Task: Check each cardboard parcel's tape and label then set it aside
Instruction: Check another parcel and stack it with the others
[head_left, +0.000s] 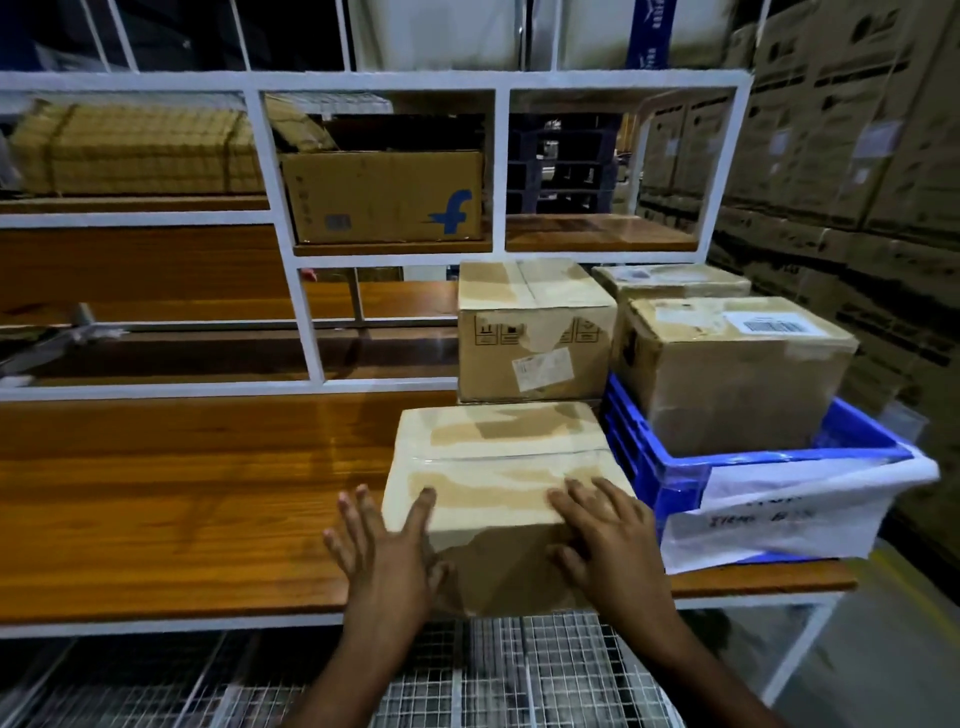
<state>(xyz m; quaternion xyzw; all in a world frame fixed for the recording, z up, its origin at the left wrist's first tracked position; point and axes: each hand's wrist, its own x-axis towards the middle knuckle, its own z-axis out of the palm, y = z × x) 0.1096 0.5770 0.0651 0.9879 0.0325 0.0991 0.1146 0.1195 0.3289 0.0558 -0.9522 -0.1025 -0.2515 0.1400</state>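
A taped cardboard parcel (498, 467) sits at the front edge of the wooden table (182, 499), its top covered in clear tape. My left hand (387, 551) rests with straight fingers against the parcel's near left corner. My right hand (608, 535) lies flat on its near right top edge. Behind it stands a second parcel (535, 332) with a white label on its front. A third parcel (727, 364) with a barcode label on top sits in the blue crate (654, 467). Another parcel (670, 280) lies behind that one.
A white metal shelf frame (291, 249) rises behind the table, holding a box with a blue logo (384, 197). Stacked cartons (857, 156) fill the right side. A wire mesh shelf (467, 675) lies below the table. A white paper sheet (779, 514) hangs on the crate.
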